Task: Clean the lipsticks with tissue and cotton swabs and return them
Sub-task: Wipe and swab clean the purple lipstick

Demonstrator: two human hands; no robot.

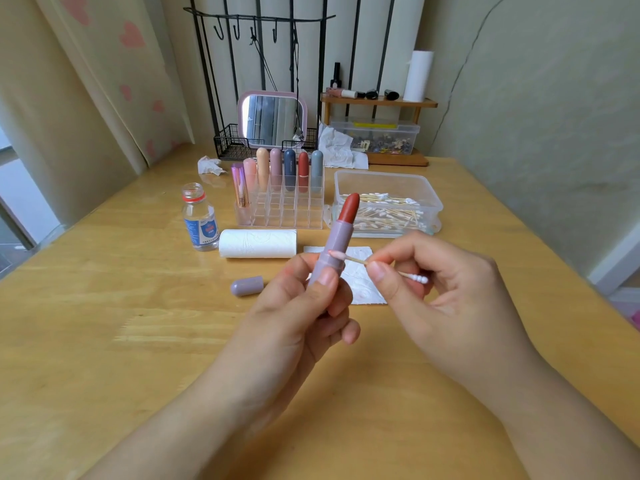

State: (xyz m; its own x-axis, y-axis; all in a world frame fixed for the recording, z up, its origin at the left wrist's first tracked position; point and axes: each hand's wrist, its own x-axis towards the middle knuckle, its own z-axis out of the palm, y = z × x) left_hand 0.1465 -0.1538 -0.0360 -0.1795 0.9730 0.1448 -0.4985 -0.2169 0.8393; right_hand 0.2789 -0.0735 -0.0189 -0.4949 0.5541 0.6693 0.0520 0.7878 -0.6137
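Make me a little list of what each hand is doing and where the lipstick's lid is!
left hand: holds the open lipstick upright
right hand: pinches a cotton swab
swab tip: pink, touching the lilac lipstick tube
lid: lying on the table, left of the hands
tissue sheet: flat behind the hands
other lipsticks: standing in the clear organizer
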